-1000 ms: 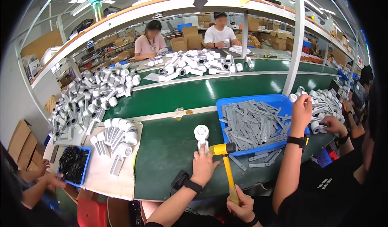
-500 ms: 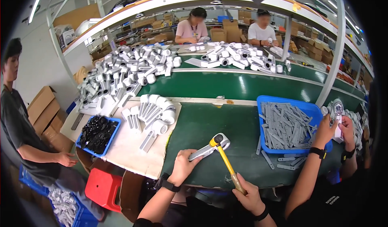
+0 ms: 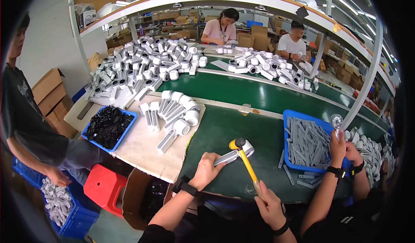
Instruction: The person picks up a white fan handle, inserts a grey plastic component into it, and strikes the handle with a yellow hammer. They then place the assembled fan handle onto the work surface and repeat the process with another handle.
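My left hand [image 3: 206,170] is closed around the grey-faced handle of a white device [image 3: 228,157] with a round head, held against the green bench top [image 3: 216,132]. A hammer [image 3: 248,165] with a yellow handle and a black-and-yellow head is gripped in my right hand [image 3: 271,206]. Its head overlaps the spot where the device's handle joins the round head; whether they touch, I cannot tell. To the left, several similar white-and-grey devices [image 3: 170,137] lie on a beige board [image 3: 149,156].
A blue tray [image 3: 286,132] of grey strips stands right, beside a co-worker's hands [image 3: 339,150] holding a round-headed piece. Black parts fill another blue tray [image 3: 113,150] at left. A red stool [image 3: 103,186] and a person [image 3: 32,117] are farther left. White devices [image 3: 142,65] are heaped behind.
The view has shifted, and the hammer head sits nearer the handle joint. At left the person's hand has dropped to a bin of white-grey parts. The right-hand co-worker has turned their piece.
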Action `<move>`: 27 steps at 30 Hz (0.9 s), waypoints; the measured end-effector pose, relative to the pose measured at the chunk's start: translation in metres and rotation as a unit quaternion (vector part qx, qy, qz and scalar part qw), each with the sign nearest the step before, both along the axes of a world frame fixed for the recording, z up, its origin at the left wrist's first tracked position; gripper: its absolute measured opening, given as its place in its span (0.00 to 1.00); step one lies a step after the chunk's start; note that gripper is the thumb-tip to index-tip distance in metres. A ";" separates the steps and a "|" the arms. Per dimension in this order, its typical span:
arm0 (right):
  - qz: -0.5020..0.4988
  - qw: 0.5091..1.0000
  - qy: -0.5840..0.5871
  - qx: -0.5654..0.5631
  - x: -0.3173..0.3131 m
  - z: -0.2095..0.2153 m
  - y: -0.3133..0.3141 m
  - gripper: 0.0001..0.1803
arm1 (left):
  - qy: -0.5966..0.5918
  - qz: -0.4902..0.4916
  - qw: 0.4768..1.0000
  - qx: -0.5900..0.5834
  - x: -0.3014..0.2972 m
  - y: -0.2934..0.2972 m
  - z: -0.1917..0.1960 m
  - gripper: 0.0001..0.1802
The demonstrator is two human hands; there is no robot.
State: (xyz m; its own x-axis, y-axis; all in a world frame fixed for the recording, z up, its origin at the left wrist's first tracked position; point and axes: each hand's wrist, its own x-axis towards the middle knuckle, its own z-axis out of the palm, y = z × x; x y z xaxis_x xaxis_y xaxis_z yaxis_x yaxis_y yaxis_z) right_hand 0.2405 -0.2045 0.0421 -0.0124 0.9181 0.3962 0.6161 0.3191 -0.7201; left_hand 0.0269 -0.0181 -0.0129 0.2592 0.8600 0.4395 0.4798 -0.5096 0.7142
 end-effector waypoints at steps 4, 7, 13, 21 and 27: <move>0.013 0.992 -0.103 -0.075 0.000 0.005 0.006 0.31 | 0.001 -0.008 1.000 0.018 -0.001 0.002 0.002 0.13; 0.010 1.000 -0.024 -0.016 -0.011 0.012 0.002 0.31 | -0.009 -0.012 1.000 -0.018 -0.006 0.002 0.000 0.15; 0.027 0.993 -0.085 -0.081 -0.006 0.010 0.008 0.32 | 0.000 0.025 1.000 -0.013 -0.021 -0.004 -0.004 0.18; 0.070 0.993 -0.074 -0.065 -0.025 0.007 0.011 0.32 | 0.021 0.097 0.995 -0.030 -0.020 -0.011 -0.016 0.17; 0.064 0.996 -0.044 -0.043 -0.031 0.015 0.003 0.31 | 0.007 0.095 0.995 -0.032 -0.023 -0.012 -0.017 0.17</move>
State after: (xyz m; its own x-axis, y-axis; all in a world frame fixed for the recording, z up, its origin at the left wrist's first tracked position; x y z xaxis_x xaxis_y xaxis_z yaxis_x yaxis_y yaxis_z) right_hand 0.2091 -0.2017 0.0566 -0.1638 0.9373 0.3076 0.6366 0.3387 -0.6929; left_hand 0.0041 -0.0303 -0.0297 0.0959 0.9201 0.3797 0.5735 -0.3629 0.7344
